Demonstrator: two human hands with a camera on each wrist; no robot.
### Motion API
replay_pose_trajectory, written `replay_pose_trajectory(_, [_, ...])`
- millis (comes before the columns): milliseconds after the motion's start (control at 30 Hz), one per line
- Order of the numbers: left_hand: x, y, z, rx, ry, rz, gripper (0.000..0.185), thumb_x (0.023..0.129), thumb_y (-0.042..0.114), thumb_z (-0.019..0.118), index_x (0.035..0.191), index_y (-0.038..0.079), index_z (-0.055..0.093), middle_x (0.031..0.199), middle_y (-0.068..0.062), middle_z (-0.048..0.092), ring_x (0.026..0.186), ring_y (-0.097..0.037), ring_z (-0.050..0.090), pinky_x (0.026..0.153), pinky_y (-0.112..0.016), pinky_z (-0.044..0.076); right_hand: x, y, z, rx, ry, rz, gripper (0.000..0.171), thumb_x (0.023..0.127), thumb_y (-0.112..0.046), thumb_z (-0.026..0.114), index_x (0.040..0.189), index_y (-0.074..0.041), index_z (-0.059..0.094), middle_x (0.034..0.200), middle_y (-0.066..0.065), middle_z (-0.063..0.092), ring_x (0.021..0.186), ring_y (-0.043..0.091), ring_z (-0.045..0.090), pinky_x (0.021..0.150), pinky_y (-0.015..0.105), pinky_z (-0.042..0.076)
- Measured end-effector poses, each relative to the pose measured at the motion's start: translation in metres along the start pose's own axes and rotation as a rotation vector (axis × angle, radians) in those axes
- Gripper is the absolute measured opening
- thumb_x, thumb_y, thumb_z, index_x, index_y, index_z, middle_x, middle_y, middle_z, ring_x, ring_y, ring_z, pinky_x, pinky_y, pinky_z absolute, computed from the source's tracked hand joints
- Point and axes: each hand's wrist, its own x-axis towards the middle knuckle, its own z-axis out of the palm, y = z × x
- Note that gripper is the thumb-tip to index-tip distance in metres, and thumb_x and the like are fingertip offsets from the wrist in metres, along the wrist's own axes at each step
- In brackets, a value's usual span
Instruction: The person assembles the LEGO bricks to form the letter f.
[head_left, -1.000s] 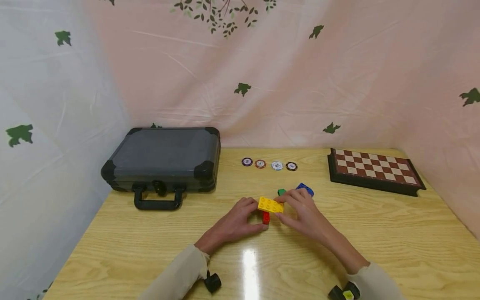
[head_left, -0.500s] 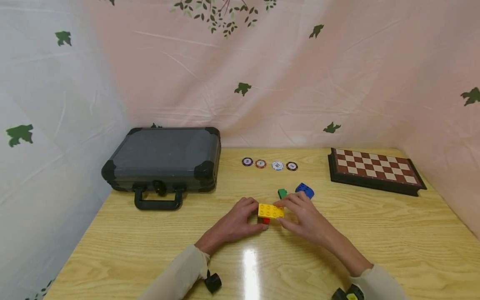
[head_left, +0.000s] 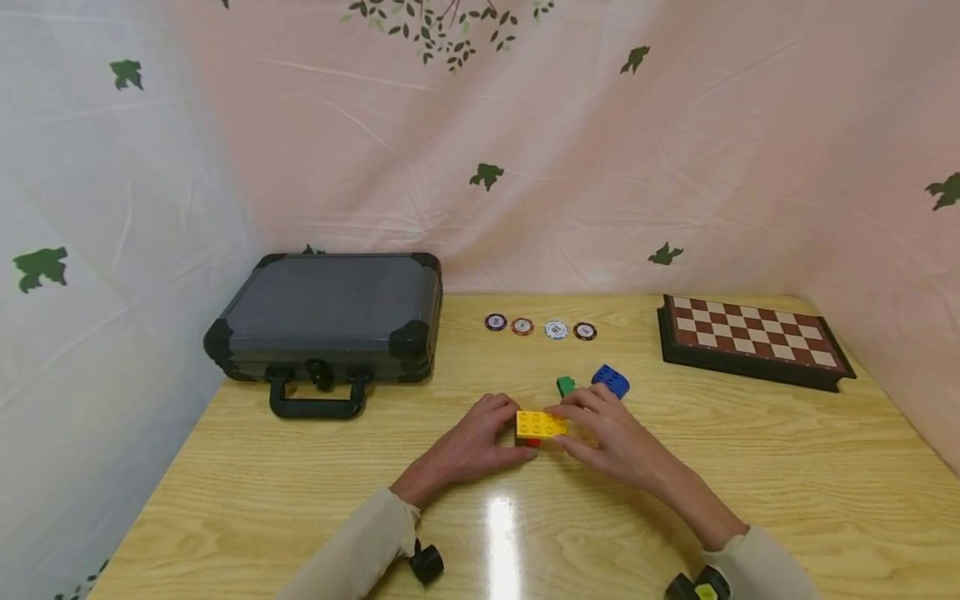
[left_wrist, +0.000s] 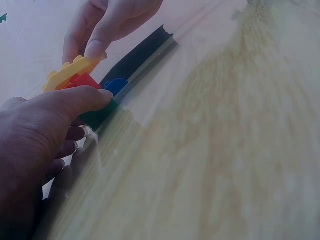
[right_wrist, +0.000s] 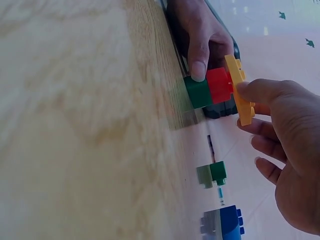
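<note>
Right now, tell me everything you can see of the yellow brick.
The yellow brick is a flat, glossy plastic building plate with two rows of round studs on top. It lies level atop a small red brick, which sits on a green brick standing on the wooden table. The left hand steadies the stack; the right hand pinches the plate's right end.

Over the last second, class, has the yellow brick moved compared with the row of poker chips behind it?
Yes. The yellow brick has come down toward the table, away from the poker chips, so that less of the red brick shows beneath it.
</note>
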Motion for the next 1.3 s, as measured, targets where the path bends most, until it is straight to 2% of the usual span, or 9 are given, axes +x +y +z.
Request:
replay_pose_trajectory(200, [-0.0007, 0.0008, -0.0008, -0.006, -0.011, -0.014, 0.039, 0.094, 0.038, 0.077, 0.124, 0.014, 0.068, 0.125, 0.000, 0.061, 0.116, -0.017, 0.051, 0.102, -0.038, 0.045, 0.0004, 0.0003, 0.0001, -0.038, -0.011, -0.029, 0.037, 0.089, -0.020, 0.083, 0.124, -0.010, 0.075, 0.113, 0.002, 0.067, 0.104, 0.020, 0.052, 0.084, 0.042, 0.049])
replay_pose_trajectory(533, [0.0000, 0.0002, -0.0011, -0.010, -0.010, -0.006, 0.040, 0.095, 0.038, 0.077, 0.125, 0.014, 0.067, 0.125, 0.000, 0.060, 0.115, -0.018, 0.051, 0.102, -0.038, 0.045, 0.0021, 0.0030, 0.0000, -0.110, 0.014, -0.146, 0.039, 0.086, -0.018, 0.085, 0.123, -0.008, 0.075, 0.109, 0.004, 0.066, 0.099, 0.020, 0.051, 0.078, 0.037, 0.048])
replay_pose_trajectory(767, [-0.0002, 0.0003, -0.0012, -0.009, -0.006, -0.003, 0.040, 0.094, 0.038, 0.078, 0.124, 0.014, 0.068, 0.124, 0.001, 0.061, 0.114, -0.017, 0.052, 0.101, -0.037, 0.045, 0.0030, 0.0040, -0.0002, -0.141, 0.015, -0.168, 0.036, 0.090, -0.025, 0.081, 0.121, -0.009, 0.075, 0.107, 0.003, 0.066, 0.098, 0.020, 0.052, 0.077, 0.037, 0.049])
replay_pose_trajectory(1133, [0.0000, -0.0001, -0.0011, -0.012, -0.006, -0.004, 0.036, 0.094, 0.037, 0.078, 0.121, 0.015, 0.068, 0.121, 0.002, 0.060, 0.110, -0.016, 0.051, 0.098, -0.035, 0.045, 0.0063, 0.0070, 0.0008, -0.179, 0.039, -0.228, 0.039, 0.084, -0.025, 0.085, 0.117, -0.006, 0.075, 0.106, 0.004, 0.071, 0.095, 0.022, 0.058, 0.077, 0.038, 0.052])
replay_pose_trajectory(1300, [0.0005, 0.0000, -0.0014, -0.010, -0.006, 0.002, 0.035, 0.094, 0.037, 0.079, 0.118, 0.015, 0.068, 0.119, 0.003, 0.060, 0.109, -0.015, 0.051, 0.098, -0.035, 0.045, 0.0065, 0.0064, 0.0002, -0.182, 0.027, -0.228, 0.040, 0.083, -0.024, 0.086, 0.117, -0.006, 0.076, 0.105, 0.004, 0.074, 0.091, 0.020, 0.059, 0.074, 0.036, 0.051])
